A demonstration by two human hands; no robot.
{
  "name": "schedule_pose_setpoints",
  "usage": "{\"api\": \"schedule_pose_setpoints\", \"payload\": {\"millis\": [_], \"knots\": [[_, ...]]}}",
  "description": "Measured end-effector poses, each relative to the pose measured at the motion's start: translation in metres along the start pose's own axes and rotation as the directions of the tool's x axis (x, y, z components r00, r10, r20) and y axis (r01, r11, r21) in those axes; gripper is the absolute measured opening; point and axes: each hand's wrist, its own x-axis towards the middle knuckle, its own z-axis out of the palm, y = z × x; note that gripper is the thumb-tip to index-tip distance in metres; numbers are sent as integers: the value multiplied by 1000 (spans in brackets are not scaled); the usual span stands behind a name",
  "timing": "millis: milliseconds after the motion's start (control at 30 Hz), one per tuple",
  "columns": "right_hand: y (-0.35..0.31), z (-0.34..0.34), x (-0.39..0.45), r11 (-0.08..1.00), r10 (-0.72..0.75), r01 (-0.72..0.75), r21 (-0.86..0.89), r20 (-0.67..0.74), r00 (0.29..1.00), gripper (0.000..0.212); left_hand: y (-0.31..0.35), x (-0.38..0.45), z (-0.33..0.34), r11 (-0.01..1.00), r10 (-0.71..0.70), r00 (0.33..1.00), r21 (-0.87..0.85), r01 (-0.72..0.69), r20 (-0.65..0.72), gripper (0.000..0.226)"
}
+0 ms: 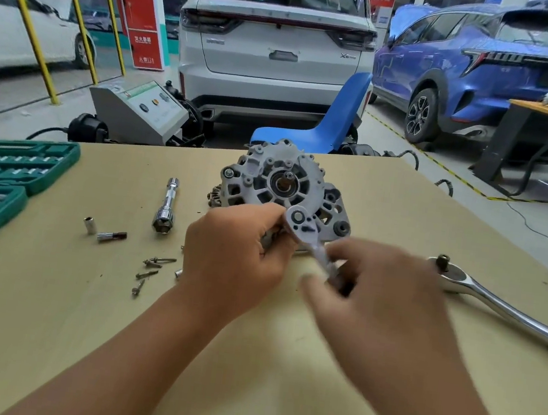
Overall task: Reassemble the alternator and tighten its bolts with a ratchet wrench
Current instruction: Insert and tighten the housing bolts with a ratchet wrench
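Four loose bolts (151,270) lie on the worktop (81,304) left of the left hand (232,254), so tightening looks unfinished. Alternator (285,184) sits assembled just beyond both hands. Small ratchet (301,222) head is on its near edge; left hand's grip steadies the head, right hand (376,289) is blurred, grasping the handle. Big ratchet (496,300) idle to the right.
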Motion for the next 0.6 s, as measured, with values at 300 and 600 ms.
{"api": "schedule_pose_setpoints", "payload": {"millis": [300,600], "knots": [[14,-11,11,997,71,-73,-3,-208,976,25,2,0,-1,1000,-17,1000,8,17,19,17],[16,-10,12,1000,25,-27,-6,-214,977,31,0,-2,-4,1000,19,999,-17,-19,26,19]]}}
